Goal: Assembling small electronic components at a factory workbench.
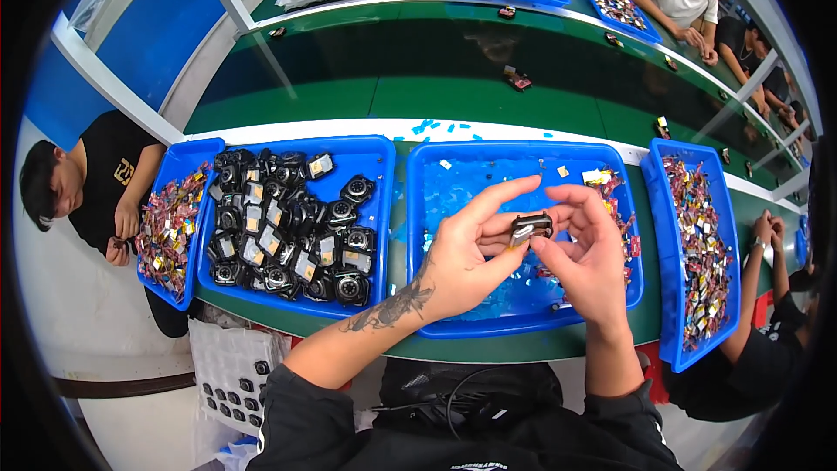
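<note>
A little right of the centre of the frame, the small black plastic part with a shiny silver face (530, 228) is held between both hands, above the middle blue plastic tray (523, 318). The left hand (471, 253) comes from the lower left and its grip is closed on the left end of the part, the thumb below and the fingers behind it, while the index finger stretches free toward the upper right. The right hand (588, 253) comes from the lower right and its grip is closed on the right end, the thumb tip pressing just under the part. The long axis of the part lies almost horizontal in the picture, from one hand to the other, so both hands are equally near and the part sits in the gap between the two thumbs. The silver face seems to look toward the camera, slightly to the left. Left of centre, another blue plastic tray (381, 209) holds a heap of similar black round parts (288, 227), well apart from the hands. All trays rest on the green worktop (488, 349).
</note>
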### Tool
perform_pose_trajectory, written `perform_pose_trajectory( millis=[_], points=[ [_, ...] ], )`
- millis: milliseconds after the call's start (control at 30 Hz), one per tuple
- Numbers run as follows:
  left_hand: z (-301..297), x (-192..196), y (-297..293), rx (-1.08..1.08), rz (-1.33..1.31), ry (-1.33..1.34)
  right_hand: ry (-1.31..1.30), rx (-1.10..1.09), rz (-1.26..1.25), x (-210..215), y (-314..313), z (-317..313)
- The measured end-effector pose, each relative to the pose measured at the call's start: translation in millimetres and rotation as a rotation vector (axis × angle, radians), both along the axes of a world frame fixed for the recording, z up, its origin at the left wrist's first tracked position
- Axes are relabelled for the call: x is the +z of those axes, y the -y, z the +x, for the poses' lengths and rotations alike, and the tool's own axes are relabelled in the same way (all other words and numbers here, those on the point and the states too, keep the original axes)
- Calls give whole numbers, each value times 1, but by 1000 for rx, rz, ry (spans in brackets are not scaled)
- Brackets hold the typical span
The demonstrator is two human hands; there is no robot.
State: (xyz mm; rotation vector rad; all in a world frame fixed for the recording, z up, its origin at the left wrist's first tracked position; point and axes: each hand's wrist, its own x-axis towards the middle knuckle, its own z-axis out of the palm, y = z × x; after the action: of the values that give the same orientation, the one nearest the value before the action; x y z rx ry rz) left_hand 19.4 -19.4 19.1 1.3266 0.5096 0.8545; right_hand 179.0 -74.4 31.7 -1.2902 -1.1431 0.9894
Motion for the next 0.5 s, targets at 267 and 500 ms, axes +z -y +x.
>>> perform_pose_trajectory(
  millis=[267, 500],
  points=[
    [6, -10, 4, 110, -295, 97, 382, -26, 58, -2, -10, 1],
    [-71, 71, 39, 433, 703, 50, 386, -118, -255, -1, -127, 98]
  ],
)
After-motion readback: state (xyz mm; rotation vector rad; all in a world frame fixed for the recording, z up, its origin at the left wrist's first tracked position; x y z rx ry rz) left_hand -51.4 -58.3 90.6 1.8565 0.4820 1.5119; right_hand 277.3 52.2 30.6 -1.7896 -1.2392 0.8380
